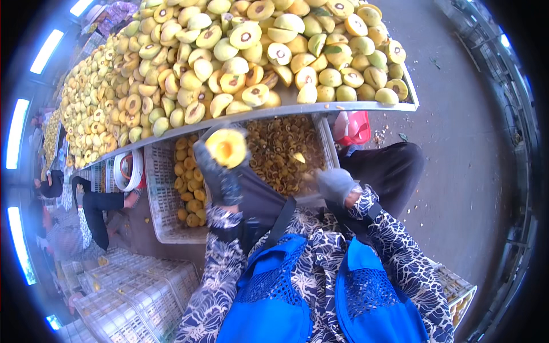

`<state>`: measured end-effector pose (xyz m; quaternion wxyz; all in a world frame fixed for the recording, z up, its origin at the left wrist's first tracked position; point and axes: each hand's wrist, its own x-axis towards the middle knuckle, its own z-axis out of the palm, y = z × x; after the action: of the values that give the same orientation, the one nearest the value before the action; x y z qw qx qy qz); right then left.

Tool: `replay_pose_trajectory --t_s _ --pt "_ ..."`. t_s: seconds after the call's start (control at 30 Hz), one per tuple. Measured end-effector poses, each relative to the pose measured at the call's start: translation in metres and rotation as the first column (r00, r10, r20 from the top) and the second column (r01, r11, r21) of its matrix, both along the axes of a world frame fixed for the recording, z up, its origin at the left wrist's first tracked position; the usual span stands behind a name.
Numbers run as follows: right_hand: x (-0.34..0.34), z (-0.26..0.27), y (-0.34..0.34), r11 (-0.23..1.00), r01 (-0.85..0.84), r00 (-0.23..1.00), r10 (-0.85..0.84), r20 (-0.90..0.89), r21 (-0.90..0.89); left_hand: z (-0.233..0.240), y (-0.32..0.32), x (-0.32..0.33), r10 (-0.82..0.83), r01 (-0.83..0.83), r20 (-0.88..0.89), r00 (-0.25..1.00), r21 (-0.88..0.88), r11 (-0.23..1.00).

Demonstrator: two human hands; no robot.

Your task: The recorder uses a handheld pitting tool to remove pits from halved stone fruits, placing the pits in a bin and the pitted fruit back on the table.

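Observation:
My left hand (221, 171), in a dark glove, holds up a halved yellow fruit (226, 148) with its hollow centre showing. My right hand (336, 185), in a grey glove, is curled and blurred near the right side of a crate of pit scraps (279, 150); whether it holds a tool cannot be told. Behind both hands, a metal-edged table (257, 112) bears a large heap of halved yellow-green fruit (231, 51), many with brown pits. Left of my left hand, a plastic crate (161, 214) contains pitted yellow fruit halves (190, 171).
A red plastic container (357, 127) stands under the table's right end. Co-workers (70, 236) sit at the left, near a white bucket (128, 171). Pale plastic crates (133, 296) stand at lower left, and another crate (461, 291) is at lower right.

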<state>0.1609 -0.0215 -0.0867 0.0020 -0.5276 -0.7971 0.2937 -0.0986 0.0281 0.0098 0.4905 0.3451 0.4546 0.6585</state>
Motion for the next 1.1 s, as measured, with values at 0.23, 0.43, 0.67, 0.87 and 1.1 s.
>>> replay_pose_trajectory --t_s 0.23,0.43,0.67,0.87,1.1 --pt "0.023 -0.048 -0.013 0.986 0.110 0.979 -0.085 -0.186 0.128 0.009 0.027 -0.101 0.429 -0.141 -0.887 0.173 0.409 0.902" --pt "0.013 -0.035 -0.016 0.986 0.163 0.960 -0.153 -0.234 0.022 0.058 0.130 0.014 0.623 0.405 -0.782 0.033 0.580 0.707" --pt "0.019 -0.024 -0.018 0.973 0.206 0.947 -0.225 -0.228 -0.105 0.047 0.253 0.028 0.427 0.358 -0.894 -0.131 0.359 0.862" --pt "0.020 -0.011 -0.009 0.955 0.272 0.912 -0.295 -0.286 -0.116 0.044 0.238 0.025 0.323 0.291 -0.898 0.299 0.408 0.866" --pt "-0.002 0.114 0.067 0.753 0.567 0.158 -0.496 -0.854 -0.332 0.049 0.101 0.082 -0.257 0.301 -0.568 0.782 -0.017 0.953"
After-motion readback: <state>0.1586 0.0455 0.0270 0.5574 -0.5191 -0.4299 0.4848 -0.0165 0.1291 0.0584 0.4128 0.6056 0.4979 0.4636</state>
